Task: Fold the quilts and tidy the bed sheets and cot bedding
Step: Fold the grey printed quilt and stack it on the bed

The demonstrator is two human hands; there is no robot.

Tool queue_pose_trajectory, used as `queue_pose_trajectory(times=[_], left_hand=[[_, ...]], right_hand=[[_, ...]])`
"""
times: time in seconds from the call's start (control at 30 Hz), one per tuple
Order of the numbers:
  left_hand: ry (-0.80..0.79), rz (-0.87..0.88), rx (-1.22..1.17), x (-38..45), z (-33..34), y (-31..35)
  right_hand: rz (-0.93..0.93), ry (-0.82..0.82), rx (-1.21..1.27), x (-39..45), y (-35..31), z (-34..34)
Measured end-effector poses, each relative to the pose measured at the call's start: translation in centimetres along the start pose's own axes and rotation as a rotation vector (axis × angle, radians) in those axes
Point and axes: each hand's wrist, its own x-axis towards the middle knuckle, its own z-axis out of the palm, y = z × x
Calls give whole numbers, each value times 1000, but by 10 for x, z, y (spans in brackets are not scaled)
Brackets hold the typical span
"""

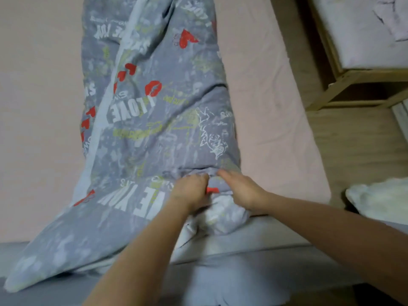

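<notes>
Folding quilt on bed sheet, near end.
My left hand and right hand both grip its edge; folded lengthwise only, cot bedding untouched.

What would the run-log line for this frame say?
step: folding quilt | left hand: grips quilt | right hand: grips quilt | surface: pink sheet

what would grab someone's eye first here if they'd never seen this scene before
The grey quilt, printed with red hearts and white lettering, lies lengthwise down the middle of the pink bed sheet. At its near end the left hand and right hand sit side by side on the bunched fabric, fingers curled into it. A wooden cot stands at the upper right beside the bed.
</notes>
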Motion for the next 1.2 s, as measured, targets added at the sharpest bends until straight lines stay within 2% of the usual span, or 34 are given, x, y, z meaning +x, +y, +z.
queue_pose_trajectory(times=[0.07, 0.1, 0.13, 0.2, 0.27, 0.37, 0.4, 0.43, 0.5, 0.57, 0.67, 0.8, 0.93, 1.07, 1.2], left_hand=[[35, -74, -254, 1, -25, 4], [-2, -121, -315, 0, -31, 5], [-120, -161, -324, -5, -34, 11], [-477, -203, -257, -17, -27, 28], [-731, -171, -204, -26, -22, 43], [-823, -104, -39, -18, -51, 50], [-812, -122, -5, -14, -61, 46], [-734, -124, 55, -7, -80, 49], [-470, -126, 104, 3, -108, 49], [-202, -119, 121, 7, -133, 62], [-9, -131, 171, 15, -163, 99], [51, -71, 259, 51, -185, 158], [79, -64, 314, 104, -206, 253], [139, -50, 318, 172, -227, 381], [129, -42, 213, 232, -255, 484]], right_hand=[[-38, 84, -39, -5, 3, -30], [-36, 62, -80, -8, 1, -39], [-51, -30, -140, -16, -2, -45], [-113, -334, -225, -38, -15, -43], [-135, -542, -249, -54, -25, -38], [-118, -599, -167, -55, -21, -56], [-86, -629, -98, -52, -18, -61], [-25, -622, 9, -56, -12, -75], [61, -566, 157, -62, -1, -100], [115, -366, 204, -76, 16, -129], [179, -82, 186, -99, 52, -176], [189, 46, 199, -129, 107, -229], [184, 191, 156, -161, 189, -275], [153, 337, 216, -198, 294, -321], [197, 368, 292, -224, 375, -361]])
